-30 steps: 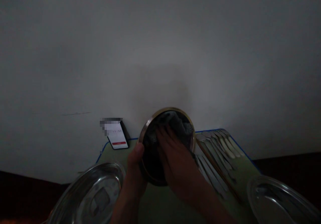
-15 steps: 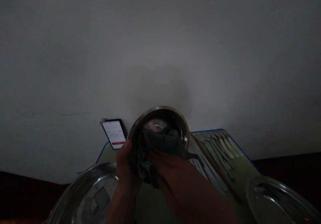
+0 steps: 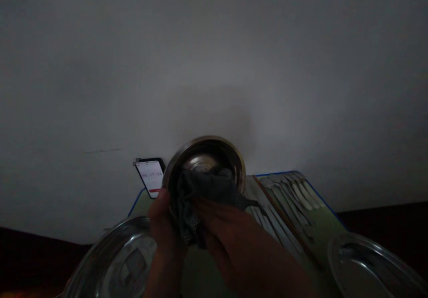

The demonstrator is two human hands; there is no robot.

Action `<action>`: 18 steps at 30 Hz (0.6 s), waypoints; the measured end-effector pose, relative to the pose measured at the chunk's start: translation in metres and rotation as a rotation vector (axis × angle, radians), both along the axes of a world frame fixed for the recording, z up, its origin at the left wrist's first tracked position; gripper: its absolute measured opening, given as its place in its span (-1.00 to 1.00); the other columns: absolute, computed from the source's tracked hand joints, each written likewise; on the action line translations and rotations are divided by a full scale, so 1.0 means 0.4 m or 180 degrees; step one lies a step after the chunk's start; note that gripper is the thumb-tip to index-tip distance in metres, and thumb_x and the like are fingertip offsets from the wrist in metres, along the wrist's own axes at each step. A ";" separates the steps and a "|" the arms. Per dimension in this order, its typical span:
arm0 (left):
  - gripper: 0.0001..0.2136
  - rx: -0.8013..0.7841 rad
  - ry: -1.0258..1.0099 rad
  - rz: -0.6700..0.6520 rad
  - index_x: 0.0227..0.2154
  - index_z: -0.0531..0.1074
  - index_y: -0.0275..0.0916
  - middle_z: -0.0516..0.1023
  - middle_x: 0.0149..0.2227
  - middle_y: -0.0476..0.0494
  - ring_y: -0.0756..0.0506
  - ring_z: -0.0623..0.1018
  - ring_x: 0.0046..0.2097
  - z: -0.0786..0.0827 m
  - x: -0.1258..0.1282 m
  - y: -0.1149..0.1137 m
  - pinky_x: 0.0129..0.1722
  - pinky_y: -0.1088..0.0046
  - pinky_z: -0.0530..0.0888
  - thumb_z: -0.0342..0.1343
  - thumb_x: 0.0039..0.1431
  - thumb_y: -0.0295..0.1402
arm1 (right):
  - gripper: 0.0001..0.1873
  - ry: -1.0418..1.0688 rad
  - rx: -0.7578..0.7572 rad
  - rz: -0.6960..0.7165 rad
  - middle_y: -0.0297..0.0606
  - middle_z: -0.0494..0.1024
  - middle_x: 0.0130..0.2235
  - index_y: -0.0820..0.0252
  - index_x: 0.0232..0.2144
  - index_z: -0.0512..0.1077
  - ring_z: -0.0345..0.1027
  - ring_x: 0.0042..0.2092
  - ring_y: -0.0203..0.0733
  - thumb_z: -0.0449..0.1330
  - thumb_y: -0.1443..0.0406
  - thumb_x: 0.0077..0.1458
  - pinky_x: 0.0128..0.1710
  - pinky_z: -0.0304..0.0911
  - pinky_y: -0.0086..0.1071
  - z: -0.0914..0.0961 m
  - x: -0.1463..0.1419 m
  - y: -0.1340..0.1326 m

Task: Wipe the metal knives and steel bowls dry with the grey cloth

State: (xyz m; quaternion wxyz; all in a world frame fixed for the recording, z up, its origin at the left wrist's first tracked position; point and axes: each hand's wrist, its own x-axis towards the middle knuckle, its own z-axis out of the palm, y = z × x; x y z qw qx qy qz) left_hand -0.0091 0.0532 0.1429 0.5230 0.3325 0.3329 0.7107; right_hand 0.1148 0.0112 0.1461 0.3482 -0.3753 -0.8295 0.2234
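My left hand [image 3: 163, 226] grips the left rim of a round steel bowl [image 3: 203, 155], held tilted above the table with its opening toward me. My right hand [image 3: 227, 231] is closed on a dark checked cloth [image 3: 207, 191] and presses it into the lower part of the bowl. The bowl's shiny inner bottom shows above the cloth. The scene is very dim.
A steel plate [image 3: 117, 258] lies at the lower left and another steel plate [image 3: 368, 267] at the lower right. Several spoons [image 3: 290, 195] lie in a row on the green, blue-edged table [image 3: 321, 226]. A lit phone [image 3: 152, 177] leans against the white wall [image 3: 214, 66].
The bowl has tilted and shifted left and a little up. The cloth and my right hand slid from deep inside the bowl down to its lower edge, uncovering the inner bottom.
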 end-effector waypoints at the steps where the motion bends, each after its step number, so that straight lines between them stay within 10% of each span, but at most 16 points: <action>1: -0.82 0.0034 0.0007 -0.0027 -0.55 0.53 -0.12 0.60 -0.46 -0.04 -0.26 0.51 -0.05 -0.004 0.001 0.000 -0.03 0.23 0.45 0.15 -0.06 -0.15 | -0.53 -0.0112 -0.0037 -0.0134 -0.20 0.41 0.10 0.21 0.11 0.27 0.26 0.13 -0.15 -0.01 0.43 0.14 0.16 0.18 -0.21 -0.005 0.001 0.000; 9: -0.64 0.0303 0.0015 -0.0285 -0.15 0.51 -0.12 0.56 -0.09 -0.05 -0.24 0.35 0.14 -0.017 0.033 -0.013 0.11 0.32 0.33 0.17 -0.08 -0.20 | -0.49 -0.0343 0.0375 -0.1207 0.03 0.15 0.23 0.49 0.17 0.14 -0.05 0.28 -0.04 -0.12 0.47 0.15 0.24 -0.02 -0.04 -0.049 0.001 0.054; 18: -0.90 -0.0033 0.0158 0.0263 -0.50 0.56 -0.13 0.63 -0.39 0.03 -0.21 0.44 0.07 -0.018 0.029 -0.001 0.13 0.34 0.31 0.21 -0.13 -0.28 | -0.53 0.0000 0.0393 -0.0251 -0.18 0.19 0.23 0.35 0.16 0.17 -0.11 0.29 -0.27 -0.11 0.41 0.20 0.27 -0.08 -0.24 -0.030 -0.013 0.041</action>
